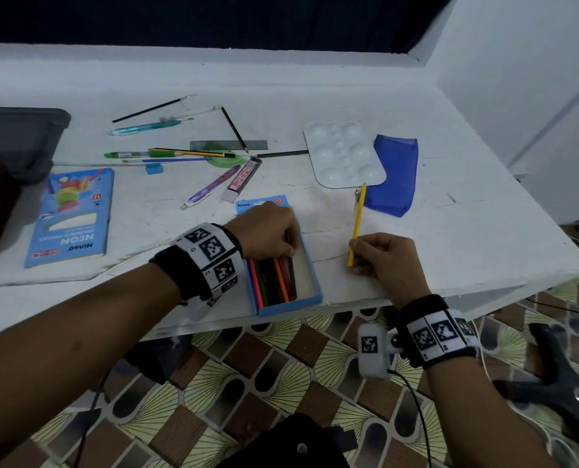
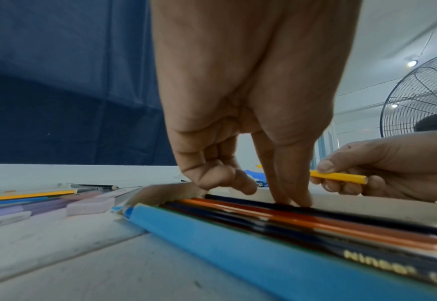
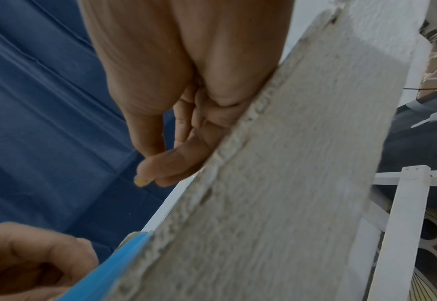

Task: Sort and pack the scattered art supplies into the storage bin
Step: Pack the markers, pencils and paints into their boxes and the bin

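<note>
- While I look through the head camera, I see my left hand (image 1: 267,233) resting on the open blue pencil box (image 1: 310,292) near the front edge of the white table (image 1: 450,238). Its fingers are bent down and touch the coloured pencils (image 1: 276,278) lying inside; I cannot tell if they grip one.
- My right hand (image 1: 387,261) is just right of the box and pinches the lower end of a yellow pencil (image 1: 358,219), whose tip points away toward the white paint palette (image 1: 343,153) and the blue pouch (image 1: 397,173).
- The dark storage bin (image 1: 21,140) stands at the far left of the table, well apart from both hands. A blue neon pencil pack (image 1: 70,217) lies near it, and loose pens, brushes and rulers (image 1: 229,145) are scattered behind the box.
- From the left wrist camera, two straight fingertips (image 2: 299,200) of the left hand (image 2: 251,101) press on a dark pencil in the row, while the other fingers are curled and hold nothing. The right hand (image 2: 382,169) grips the yellow pencil (image 2: 341,177) between thumb and fingers.
- In the right wrist camera, the right hand (image 3: 166,101) lies against the table edge (image 3: 289,163), fingers curled; only the yellow pencil's end (image 3: 140,181) shows.
</note>
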